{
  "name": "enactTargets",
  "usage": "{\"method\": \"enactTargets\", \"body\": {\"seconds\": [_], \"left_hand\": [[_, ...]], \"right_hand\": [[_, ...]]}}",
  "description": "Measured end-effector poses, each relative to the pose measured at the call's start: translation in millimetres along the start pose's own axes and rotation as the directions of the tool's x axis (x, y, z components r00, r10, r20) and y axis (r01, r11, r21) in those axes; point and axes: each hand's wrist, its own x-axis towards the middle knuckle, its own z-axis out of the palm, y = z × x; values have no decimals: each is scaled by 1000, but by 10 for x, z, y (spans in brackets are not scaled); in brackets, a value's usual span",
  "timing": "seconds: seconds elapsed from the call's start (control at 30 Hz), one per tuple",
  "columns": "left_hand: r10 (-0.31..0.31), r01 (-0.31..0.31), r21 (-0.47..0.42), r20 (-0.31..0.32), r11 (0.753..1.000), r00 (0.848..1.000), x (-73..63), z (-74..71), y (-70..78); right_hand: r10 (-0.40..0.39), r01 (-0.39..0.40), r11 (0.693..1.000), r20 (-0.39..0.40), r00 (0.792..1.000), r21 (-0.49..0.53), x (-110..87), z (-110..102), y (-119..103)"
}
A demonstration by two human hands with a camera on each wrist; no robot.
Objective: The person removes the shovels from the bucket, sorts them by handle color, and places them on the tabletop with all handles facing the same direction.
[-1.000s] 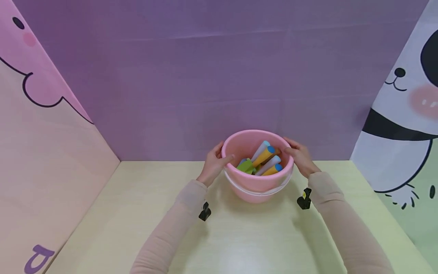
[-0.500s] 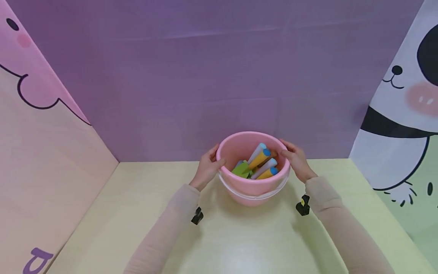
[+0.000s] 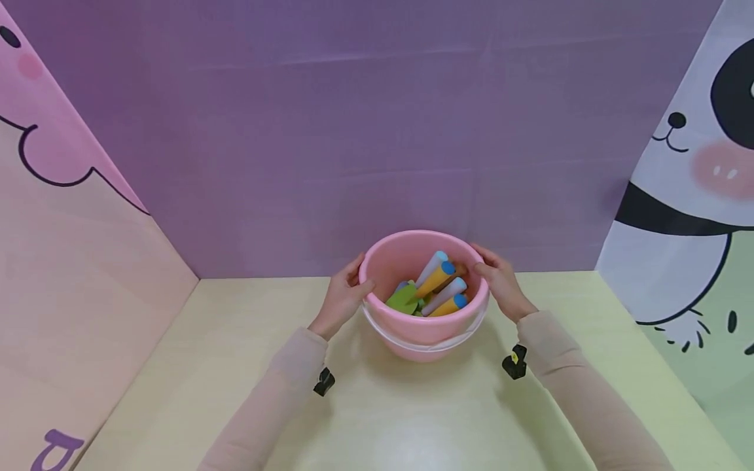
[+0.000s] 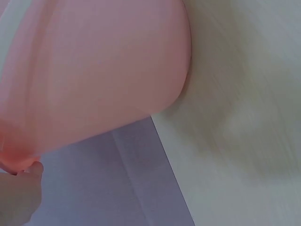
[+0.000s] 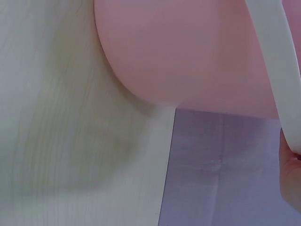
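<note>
A pink bucket (image 3: 406,247) stands near the back of the table, held between both hands. My left hand (image 3: 338,299) grips its left rim, thumb over the edge and fingers outside. On the opposite rim, my right hand (image 3: 504,289) grips in the same way. The white carrying handle (image 5: 277,61) hangs down along the front. Inside lie several toy pieces: a yellow-orange stick (image 3: 434,281) with a blue end, a pale lilac stick (image 3: 446,294) with a light blue end, and a green flat piece (image 3: 403,299). A brown piece is partly hidden among them.
The pale wooden table (image 3: 235,366) meets a purple backdrop (image 3: 330,131) just behind the bucket. A pink cartoon panel (image 3: 76,261) stands on the left and a panda panel (image 3: 671,275) on the right. Each wrist carries a small black device (image 3: 515,363).
Both hands and the bucket have shifted a little left and slightly nearer in the head view, the grip unchanged. The whole background has also drifted slightly left.
</note>
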Motion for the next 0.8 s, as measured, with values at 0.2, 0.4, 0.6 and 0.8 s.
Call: {"method": "enactTargets", "body": {"seconds": [0.2, 0.4, 0.6, 0.8], "left_hand": [[-9, 9, -13, -11, 1000, 1000, -108, -110, -9], [-16, 16, -31, -17, 999, 1000, -241, -241, -35], [-12, 11, -26, -14, 1000, 1000, -345, -309, -16], [-22, 22, 0, -27, 1000, 999, -453, -373, 3]], "right_hand": [[-4, 4, 1000, -1, 1000, 17, -54, 133, -24], [-17, 17, 1000, 15, 1000, 24, -143, 276, -33], [-14, 13, 1000, 15, 1000, 24, -200, 355, -47], [-14, 13, 1000, 14, 1000, 23, -255, 438, -76]]}}
